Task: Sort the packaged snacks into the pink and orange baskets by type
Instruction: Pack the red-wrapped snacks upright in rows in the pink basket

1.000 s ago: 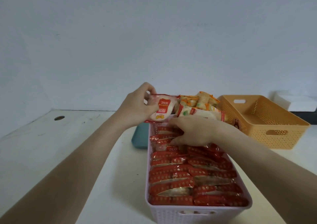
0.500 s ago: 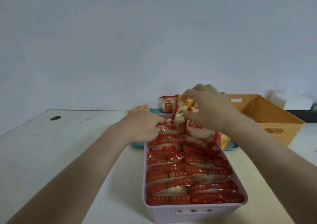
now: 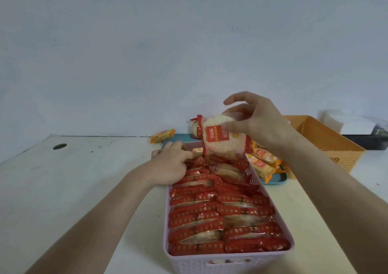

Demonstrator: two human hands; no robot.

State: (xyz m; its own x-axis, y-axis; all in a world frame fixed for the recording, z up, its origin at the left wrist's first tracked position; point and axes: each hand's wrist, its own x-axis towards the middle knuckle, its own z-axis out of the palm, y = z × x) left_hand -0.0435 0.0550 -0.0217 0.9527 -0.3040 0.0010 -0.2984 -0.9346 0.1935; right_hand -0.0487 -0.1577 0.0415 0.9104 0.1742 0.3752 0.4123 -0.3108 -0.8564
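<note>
The pink basket point(image 3: 228, 263) stands in front of me, packed with two rows of red-wrapped rice cracker packs point(image 3: 210, 217). My right hand point(image 3: 260, 124) pinches one red-and-clear rice cracker pack point(image 3: 222, 139) and holds it upright above the basket's far end. My left hand point(image 3: 172, 164) rests on the packs at the far left corner of the basket, fingers pressed among them. The orange basket point(image 3: 327, 145) sits at the right rear. Orange-wrapped snack bars point(image 3: 262, 160) lie on a teal tray point(image 3: 277, 179) behind the pink basket.
One orange snack bar point(image 3: 162, 135) lies on the table left of the tray, and another rice cracker pack point(image 3: 195, 127) stands at the tray's back. A white box point(image 3: 352, 122) and a dark item sit at far right. A round hole point(image 3: 59, 146) marks the white table's left side.
My right hand has lifted a rice cracker pack higher above the basket's far end. My left hand stays among the packs at the far left corner. The view has shifted slightly.
</note>
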